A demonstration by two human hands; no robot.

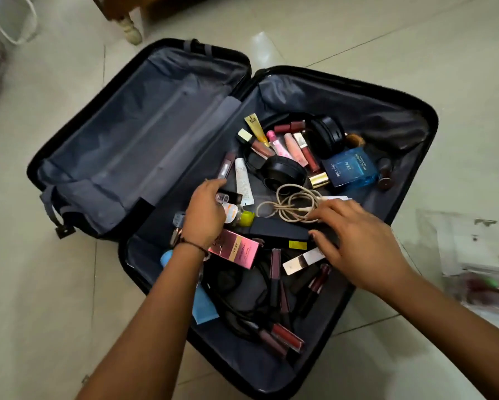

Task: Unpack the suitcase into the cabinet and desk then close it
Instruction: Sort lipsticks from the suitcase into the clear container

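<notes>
Head view: left hand (206, 210) grips a cosmetic tube (229, 197); right hand (355, 241), fingers spread, touches the dark case (277, 230), lying lengthwise between both hands, nearer the right.

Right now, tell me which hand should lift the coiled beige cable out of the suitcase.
Right. The right hand has its fingertips at the beige cable and holds nothing, while the left hand grips a dark tube farther from it.

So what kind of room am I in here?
Probably a bedroom or similar room at home: an open suitcase of cosmetics lies on a tiled floor, near a turned wooden furniture leg.
</notes>
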